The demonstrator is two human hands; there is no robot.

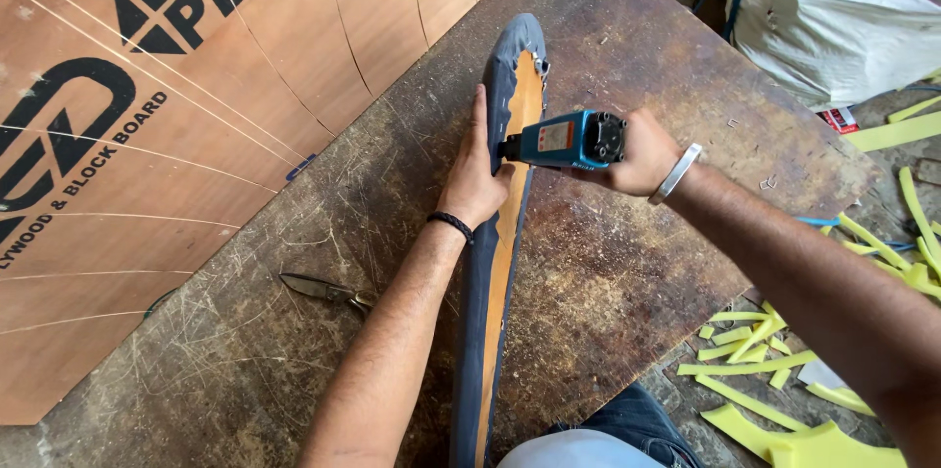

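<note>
— across the far left, what takes up the most room?

— a big plywood sheet point(147, 135), light brown with dark print and thin curved lines drawn on it. it lies over the left part of a dark, scratched worktable point(627, 252), which fills the middle of the view.

— and on the table?

— a long narrow wooden panel point(510, 233), running from the near edge toward the far side, its far tip curved. blue-grey cloth point(480, 311) is wrapped over its left edge and around the tip, and bare wood shows to the right of the cloth.

— where are the hands?

— both sit at the far half of the panel, close together but not touching. the left hand point(477, 174) lies flat, fingers stretched toward the far tip, pressing the cloth down on the panel. a dark band circles that wrist.

— the right one?

— the right hand point(642, 152) is wrapped tight around a blue staple gun point(564, 140), coming in from the right. the gun's nose points left and meets the panel just beside the left hand's thumb. a metal bangle point(678, 172) sits on that wrist.

— anything smaller about?

— a pair of scissors point(323, 289) lies on the table left of the left forearm, well apart from the panel. yellow foam strips point(765, 365) are scattered on the floor at the near right, and a white sack point(843, 7) sits at the far right. a few loose staples point(767, 181) lie on the table's right side.
</note>
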